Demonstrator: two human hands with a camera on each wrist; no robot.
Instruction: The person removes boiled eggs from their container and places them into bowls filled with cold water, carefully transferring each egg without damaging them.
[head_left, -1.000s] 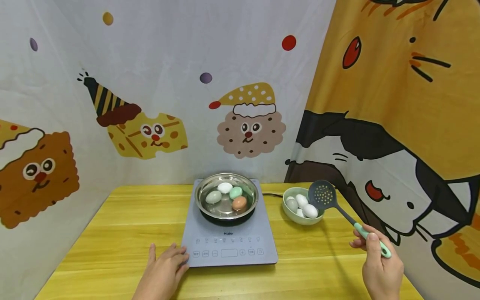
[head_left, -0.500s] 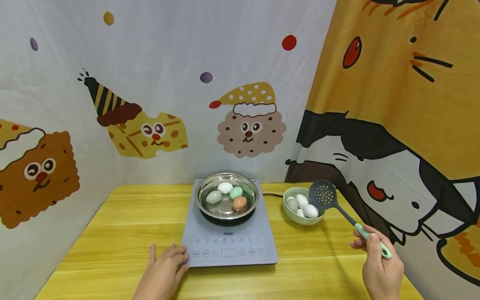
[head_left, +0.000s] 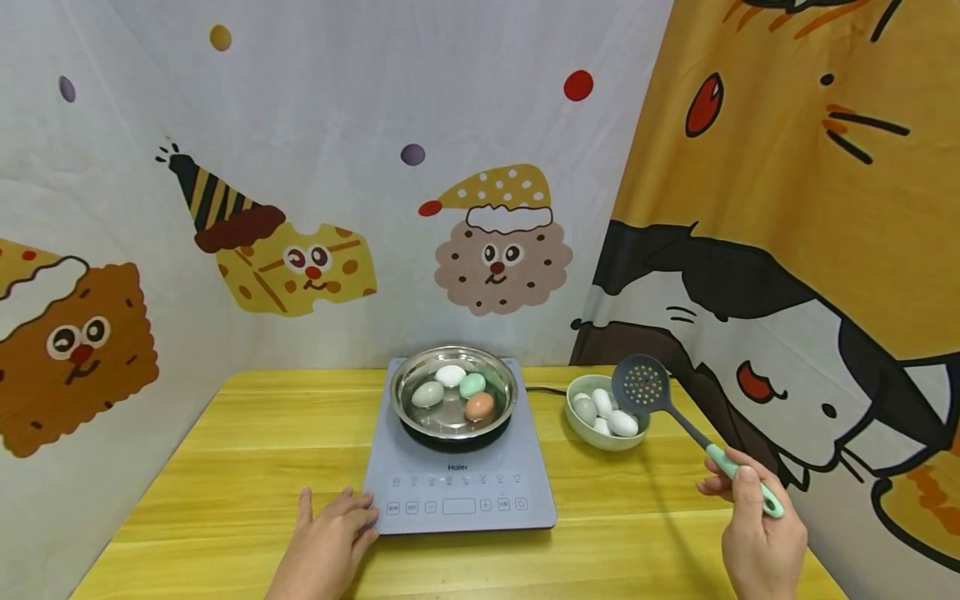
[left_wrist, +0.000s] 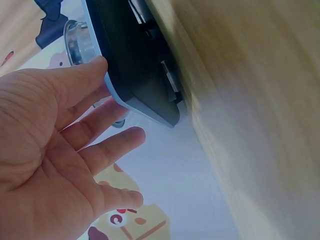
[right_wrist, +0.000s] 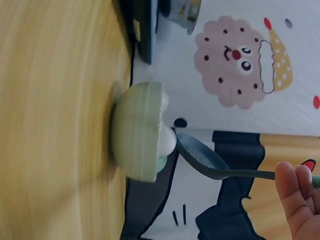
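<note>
My right hand [head_left: 765,529] grips the mint-green handle of a dark grey slotted spoon [head_left: 642,384]. The spoon's perforated head is over the right rim of a pale green bowl [head_left: 604,442] of eggs, mostly white. In the right wrist view, the spoon head [right_wrist: 200,155] is tilted, its tip right at a white egg [right_wrist: 166,140]. My left hand [head_left: 324,542] rests at the front left corner of a grey-blue induction cooker [head_left: 457,492], thumb and fingertips at its edge, fingers loosely spread. On the cooker stands a steel pan [head_left: 453,432] with white, grey-green, mint and brown eggs.
A black cord [head_left: 546,389] runs from behind the cooker toward the bowl. The yellow wooden table [head_left: 247,450] ends against a cartoon-printed curtain [head_left: 405,75] at the back, and another printed curtain [head_left: 772,167] hangs on the right.
The slotted spoon's head has shifted slightly left and up over the bowl, with my right hand moving slightly left. My left hand, the pan and its eggs stay put.
</note>
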